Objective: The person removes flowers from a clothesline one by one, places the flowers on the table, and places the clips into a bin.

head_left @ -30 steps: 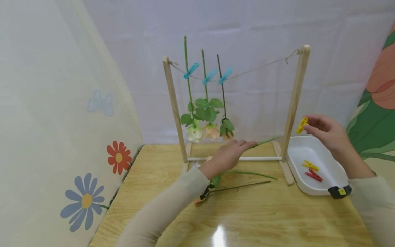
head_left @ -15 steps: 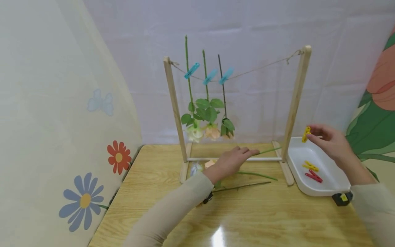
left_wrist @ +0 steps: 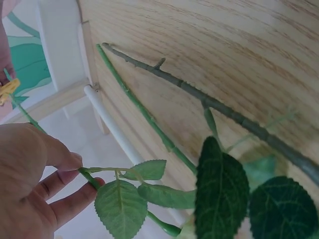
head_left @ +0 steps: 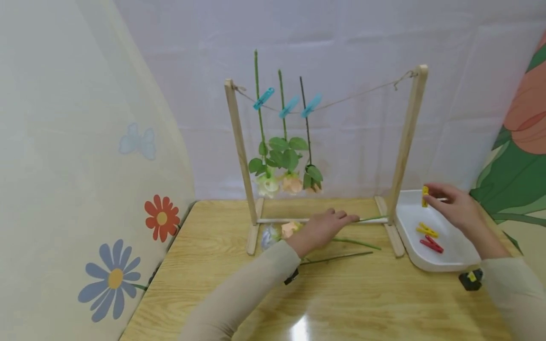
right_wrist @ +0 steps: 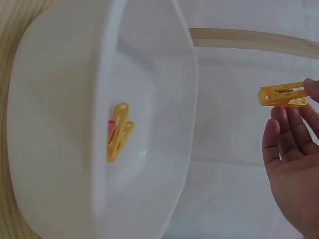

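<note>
My left hand (head_left: pixel 322 229) pinches the green stem (left_wrist: pixel 88 177) of a leafy rose between thumb and fingers, just above the table. Its far end reaches toward the rack's right post. Under that hand lie a green stem (left_wrist: pixel 144 112) and a dark brown stem (left_wrist: pixel 234 115). A pale bluish flower (head_left: pixel 269 237) and a peach rose (head_left: pixel 290 229) show left of the hand; which bloom belongs to the held stem I cannot tell. Over the white tray (head_left: pixel 443 266), my right hand (head_left: pixel 454 206) pinches a yellow clothespin (right_wrist: pixel 283 93) by its handle end.
A wooden rack (head_left: pixel 410 137) carries a string (head_left: pixel 358 95). Three roses (head_left: pixel 292 182) hang from it head down, each under a blue clothespin (head_left: pixel 289 107). Inside the tray lie another yellow clothespin (head_left: pixel 427 230) and a red clothespin (head_left: pixel 432 244).
My right hand has come down toward the tray with the yellow clothespin, which has turned more upright. The left hand has lowered the held stem and shifted slightly right.
</note>
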`<state>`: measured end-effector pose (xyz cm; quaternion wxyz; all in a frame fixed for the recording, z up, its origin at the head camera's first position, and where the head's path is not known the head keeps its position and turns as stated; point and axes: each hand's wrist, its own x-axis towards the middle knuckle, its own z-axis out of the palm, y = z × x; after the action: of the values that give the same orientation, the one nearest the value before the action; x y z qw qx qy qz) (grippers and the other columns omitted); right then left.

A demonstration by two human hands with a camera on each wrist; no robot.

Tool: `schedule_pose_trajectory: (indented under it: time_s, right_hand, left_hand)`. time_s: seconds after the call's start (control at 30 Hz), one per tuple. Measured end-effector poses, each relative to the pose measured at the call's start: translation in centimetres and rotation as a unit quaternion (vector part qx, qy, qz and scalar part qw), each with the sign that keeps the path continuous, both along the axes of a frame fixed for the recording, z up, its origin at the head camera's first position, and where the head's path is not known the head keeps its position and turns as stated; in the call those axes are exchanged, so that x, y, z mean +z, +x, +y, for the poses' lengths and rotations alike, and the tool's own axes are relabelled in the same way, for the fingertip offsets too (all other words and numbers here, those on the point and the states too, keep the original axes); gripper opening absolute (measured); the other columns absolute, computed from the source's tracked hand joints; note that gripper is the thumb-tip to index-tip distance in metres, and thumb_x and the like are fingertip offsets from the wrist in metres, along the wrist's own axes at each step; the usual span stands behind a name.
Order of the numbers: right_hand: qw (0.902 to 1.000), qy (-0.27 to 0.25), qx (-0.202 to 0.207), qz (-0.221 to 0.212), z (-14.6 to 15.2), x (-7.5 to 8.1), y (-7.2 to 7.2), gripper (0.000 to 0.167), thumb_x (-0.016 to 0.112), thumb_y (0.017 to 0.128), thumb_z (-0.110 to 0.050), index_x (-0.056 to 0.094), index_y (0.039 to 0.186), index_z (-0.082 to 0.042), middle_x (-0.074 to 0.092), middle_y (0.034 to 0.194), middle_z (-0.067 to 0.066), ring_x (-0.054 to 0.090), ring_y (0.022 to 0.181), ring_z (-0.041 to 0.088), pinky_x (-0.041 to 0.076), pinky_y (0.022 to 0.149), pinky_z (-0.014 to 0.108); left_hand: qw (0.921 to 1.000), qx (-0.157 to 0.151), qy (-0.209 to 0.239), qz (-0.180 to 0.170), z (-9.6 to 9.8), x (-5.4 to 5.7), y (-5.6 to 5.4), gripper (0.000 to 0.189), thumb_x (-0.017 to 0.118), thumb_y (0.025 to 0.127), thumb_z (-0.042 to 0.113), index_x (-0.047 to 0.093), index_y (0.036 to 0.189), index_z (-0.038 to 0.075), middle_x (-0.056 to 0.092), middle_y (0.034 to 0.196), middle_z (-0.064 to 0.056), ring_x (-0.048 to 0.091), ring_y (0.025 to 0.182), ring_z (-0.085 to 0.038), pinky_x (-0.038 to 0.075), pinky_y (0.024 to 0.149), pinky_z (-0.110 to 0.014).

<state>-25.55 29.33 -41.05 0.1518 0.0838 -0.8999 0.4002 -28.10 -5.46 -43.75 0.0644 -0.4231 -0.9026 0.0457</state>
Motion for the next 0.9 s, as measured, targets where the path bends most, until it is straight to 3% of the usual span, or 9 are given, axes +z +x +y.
schedule_pose_trajectory:
  time_s: [0.1, 0.2, 0.33, 0.43, 0.5, 0.6, 0.9]
  right_hand:
    - [0.9993, 0.016, 0.012, 0.030, 0.0, -0.7, -0.6, 0.039, 0.063, 0.101, -0.017, 0.060, 0.130, 0.009, 0.066, 0.109, 0.021, 0.046, 0.086, -0.020, 0.043, 0.071, 0.003]
    - [0.9981, 0.045, 0.016, 0.040, -0.1, -1.2, -1.2, 0.036, 0.064, 0.100, -0.013, 0.061, 0.127, 0.011, 0.067, 0.108, 0.028, 0.049, 0.087, -0.016, 0.042, 0.071, 0.002]
    - [0.9960, 0.086, 0.016, 0.019, -0.3, -1.6, -1.8, 0.039, 0.063, 0.100, -0.014, 0.059, 0.129, 0.012, 0.067, 0.109, 0.029, 0.065, 0.093, 0.020, 0.048, 0.073, 0.013]
    - [0.9947, 0.101, 0.022, -0.008, -0.2, -1.6, -2.2, 0.042, 0.063, 0.101, -0.016, 0.056, 0.132, 0.013, 0.066, 0.111, 0.031, 0.063, 0.099, 0.044, 0.056, 0.075, 0.032]
    - [0.9936, 0.108, 0.024, -0.026, -0.2, -1.7, -2.6, 0.044, 0.062, 0.101, -0.017, 0.055, 0.133, 0.013, 0.064, 0.113, 0.032, 0.062, 0.100, 0.047, 0.058, 0.075, 0.045]
    - [0.9915, 0.122, 0.027, -0.038, -0.1, -1.9, -3.0, 0.045, 0.063, 0.101, -0.017, 0.054, 0.133, 0.013, 0.063, 0.114, 0.032, 0.060, 0.102, 0.047, 0.056, 0.079, 0.056]
    - [0.9844, 0.153, 0.019, -0.085, 0.0, -1.8, -4.2, 0.044, 0.063, 0.098, -0.013, 0.054, 0.131, 0.016, 0.061, 0.114, 0.035, 0.058, 0.103, 0.048, 0.053, 0.083, 0.058]
  left_hand:
    - [0.9999, -0.003, -0.011, 0.004, 0.0, -0.3, 0.0, 0.078, 0.058, 0.093, -0.013, 0.039, 0.156, 0.029, 0.059, 0.137, 0.004, 0.062, 0.112, -0.018, 0.050, 0.061, -0.021]
    - [0.9995, -0.003, -0.030, 0.005, 0.1, -0.6, 0.1, 0.073, 0.058, 0.097, -0.009, 0.039, 0.155, 0.030, 0.059, 0.136, 0.005, 0.061, 0.109, -0.016, 0.049, 0.061, -0.021]
    - [0.9981, 0.001, -0.060, 0.012, 0.4, -0.9, 0.1, 0.067, 0.058, 0.100, -0.002, 0.038, 0.156, 0.031, 0.059, 0.133, 0.005, 0.060, 0.103, -0.014, 0.045, 0.057, -0.019]
    - [0.9975, 0.000, -0.069, 0.012, 0.5, -1.0, 0.1, 0.066, 0.058, 0.101, 0.000, 0.039, 0.156, 0.030, 0.059, 0.136, 0.005, 0.061, 0.108, -0.015, 0.049, 0.062, -0.020]
    - [0.9975, -0.001, -0.070, 0.010, 0.5, -1.1, 0.1, 0.065, 0.058, 0.101, 0.000, 0.039, 0.156, 0.030, 0.058, 0.139, 0.004, 0.061, 0.113, -0.016, 0.054, 0.069, -0.023]
    - [0.9976, -0.002, -0.070, 0.005, 0.5, -1.4, 0.2, 0.064, 0.059, 0.100, 0.000, 0.041, 0.155, 0.030, 0.056, 0.142, 0.005, 0.060, 0.118, -0.017, 0.057, 0.074, -0.025]
    - [0.9972, 0.001, -0.073, -0.012, 0.8, -1.9, 0.2, 0.060, 0.059, 0.099, -0.002, 0.048, 0.149, 0.031, 0.055, 0.146, 0.008, 0.059, 0.122, -0.018, 0.058, 0.079, -0.026]
